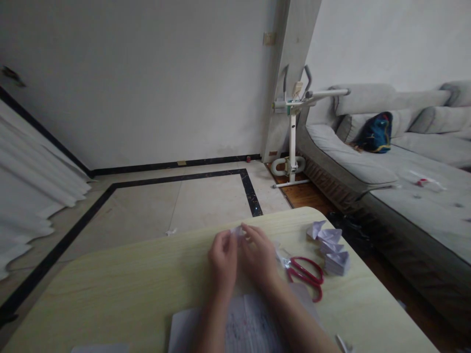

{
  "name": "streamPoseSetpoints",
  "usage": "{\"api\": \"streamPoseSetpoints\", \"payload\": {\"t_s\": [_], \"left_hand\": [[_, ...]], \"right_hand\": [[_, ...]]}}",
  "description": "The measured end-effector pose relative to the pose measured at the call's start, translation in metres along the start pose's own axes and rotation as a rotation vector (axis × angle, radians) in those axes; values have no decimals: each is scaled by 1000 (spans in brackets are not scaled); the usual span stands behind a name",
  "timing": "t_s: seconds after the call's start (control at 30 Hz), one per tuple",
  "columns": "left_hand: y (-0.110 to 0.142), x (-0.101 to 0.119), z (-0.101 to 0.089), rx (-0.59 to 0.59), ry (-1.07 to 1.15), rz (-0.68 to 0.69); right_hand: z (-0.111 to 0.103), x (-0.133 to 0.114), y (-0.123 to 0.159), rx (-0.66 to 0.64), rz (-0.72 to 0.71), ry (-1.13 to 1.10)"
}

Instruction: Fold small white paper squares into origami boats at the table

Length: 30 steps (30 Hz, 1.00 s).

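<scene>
Close together above the far half of the table, my left hand (pixel 223 255) and my right hand (pixel 259 252) both pinch a small piece of white paper (pixel 236 230). My fingers cover most of it, so its exact shape is hidden. To the right of my right hand lie scissors (pixel 306 272) with red handles, their blades partly hidden behind the hand. Beyond the scissors stands a row of several folded paper pieces (pixel 329 245). Under my forearms are sheets of paper (pixel 245 323) with writing on them.
The pale wooden table (pixel 140 289) has a rounded far edge. Another paper (pixel 100 348) lies at its near left edge, and a small white scrap (pixel 342 343) at the near right. A grey sofa (pixel 415 196) and white exercise machine (pixel 292 137) stand beyond.
</scene>
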State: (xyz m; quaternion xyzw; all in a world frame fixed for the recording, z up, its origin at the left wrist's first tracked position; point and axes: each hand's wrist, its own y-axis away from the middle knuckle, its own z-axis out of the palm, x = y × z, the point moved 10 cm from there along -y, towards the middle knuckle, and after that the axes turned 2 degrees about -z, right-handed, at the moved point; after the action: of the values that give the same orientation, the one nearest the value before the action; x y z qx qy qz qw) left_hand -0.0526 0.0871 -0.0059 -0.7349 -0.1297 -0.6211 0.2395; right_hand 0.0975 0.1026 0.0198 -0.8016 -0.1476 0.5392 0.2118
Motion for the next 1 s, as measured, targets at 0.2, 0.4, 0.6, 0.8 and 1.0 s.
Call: {"api": "streamPoseSetpoints", "payload": {"t_s": [0.2,0.4,0.6,0.8,1.0], "left_hand": [[2,0,2,-7,10,11],[2,4,4,-45,-6,-11],[2,17,0,9,-73,109],[2,1,5,-30,-14,3],[1,-2,5,-42,75,-67]], "right_hand": [[-4,-2,-2,25,0,22],[-13,-7,-5,87,-7,42],[-12,-16,-3,91,-87,36],[-8,-18,-2,44,-88,51],[-9,-25,-3,38,-151,33]]}}
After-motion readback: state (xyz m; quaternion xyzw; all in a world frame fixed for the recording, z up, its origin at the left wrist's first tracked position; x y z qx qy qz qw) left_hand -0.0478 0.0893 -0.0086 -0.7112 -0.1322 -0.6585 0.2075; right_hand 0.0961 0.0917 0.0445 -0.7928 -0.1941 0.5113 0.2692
